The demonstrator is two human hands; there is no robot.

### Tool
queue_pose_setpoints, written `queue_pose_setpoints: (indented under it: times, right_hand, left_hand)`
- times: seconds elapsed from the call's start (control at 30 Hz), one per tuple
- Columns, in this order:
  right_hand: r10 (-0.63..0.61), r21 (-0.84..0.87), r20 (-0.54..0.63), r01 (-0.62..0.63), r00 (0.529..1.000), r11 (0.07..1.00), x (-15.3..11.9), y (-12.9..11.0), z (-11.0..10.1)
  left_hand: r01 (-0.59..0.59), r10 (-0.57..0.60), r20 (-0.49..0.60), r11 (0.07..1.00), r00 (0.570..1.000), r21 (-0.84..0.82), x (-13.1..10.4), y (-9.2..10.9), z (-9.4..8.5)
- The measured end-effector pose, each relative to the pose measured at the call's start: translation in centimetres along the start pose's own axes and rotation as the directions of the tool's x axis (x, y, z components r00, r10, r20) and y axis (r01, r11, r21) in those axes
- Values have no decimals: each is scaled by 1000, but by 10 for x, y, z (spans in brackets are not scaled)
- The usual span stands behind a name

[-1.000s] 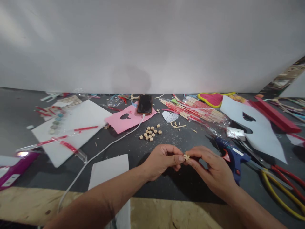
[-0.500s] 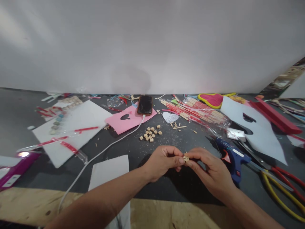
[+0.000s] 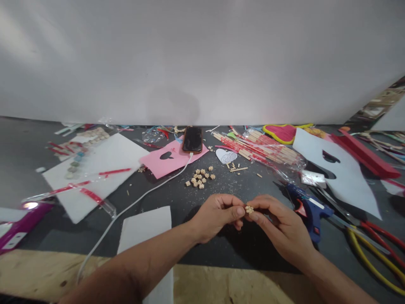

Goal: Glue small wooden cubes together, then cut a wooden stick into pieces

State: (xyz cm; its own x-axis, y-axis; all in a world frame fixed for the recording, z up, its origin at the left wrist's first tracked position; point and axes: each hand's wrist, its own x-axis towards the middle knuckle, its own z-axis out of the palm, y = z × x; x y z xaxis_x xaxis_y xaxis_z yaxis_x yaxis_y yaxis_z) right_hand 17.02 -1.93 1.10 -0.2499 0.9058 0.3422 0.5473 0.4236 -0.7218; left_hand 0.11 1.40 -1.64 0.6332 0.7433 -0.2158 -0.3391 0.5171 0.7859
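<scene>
Your left hand (image 3: 215,217) and right hand (image 3: 283,223) both pinch the tiny wooden flower (image 3: 249,209), which might break if you squeeze too hard.

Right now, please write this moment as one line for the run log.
left hand: on small wooden piece | right hand: pinching same piece | glue gun: beside right hand

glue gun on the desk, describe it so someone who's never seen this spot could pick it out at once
On the dark tabletop, find the person's right hand. Just to its right lies the glue gun, beside long tools with red handles and yellow handles. Unlike those, it has a dark blue body, with a red trigger and a white label.
</scene>
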Motion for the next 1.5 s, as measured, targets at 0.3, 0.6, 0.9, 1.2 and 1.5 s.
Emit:
queue_pose_setpoints:
  times: [0.3,0.6,0.9,1.2,1.5]
  right_hand:
    - [-39,-4,19,39,999,999,0,-2,1]
    - [-31,5,-3,31,1000,999,-1,-1,4]
    - [2,13,-12,-2,1000,1000,-2,1,4]
    - [-7,-6,9,8,1000,1000,0,1,2]
    - [-20,3,-8,20,1000,1000,-2,1,4]
  left_hand:
    - [4,-4,13,1000,1000,-11,0,-2,-2]
    - [1,-1,-27,1000,1000,-15,-1,-3,2]
    - [-22,21,-37,1000,999,-11,-2,-2,5]
    - [-32,33,-30,998,999,49,-1,0,1]
    - [-43,43,-35,999,998,5,0,-7,1]
